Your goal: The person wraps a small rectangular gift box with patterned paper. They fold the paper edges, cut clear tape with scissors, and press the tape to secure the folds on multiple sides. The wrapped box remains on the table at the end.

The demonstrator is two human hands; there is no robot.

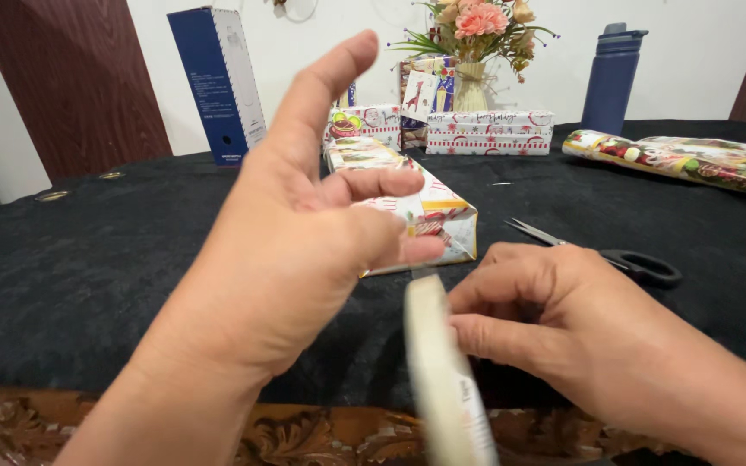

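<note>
Two hands fill the head view, raised above a desk (88,276) covered in dark cloth. The right hand (580,332) pinches a roll of clear tape (442,380) between thumb and fingers, edge-on to the camera, so its side looks pale and blurred. The left hand (304,233) is spread wide, forefinger pointing up and the middle fingers reaching across toward the top of the roll; a short strip of tape seems to run from the roll to its fingertips, though it is too thin and clear to be sure. Holding the roll low and near the body leaves room to draw tape out.

Just behind the hands lies a box wrapped in patterned gift paper (425,207), its near end folded into a flap and turned toward the person, within easy reach of the tape. Scissors (623,259) rest on the cloth just beyond the right hand, blades pointing left. Farther back are a roll of gift paper (684,160), wrapped boxes (489,132), a vase of flowers (472,52), a tall blue carton (218,82) and a blue bottle (612,78).
</note>
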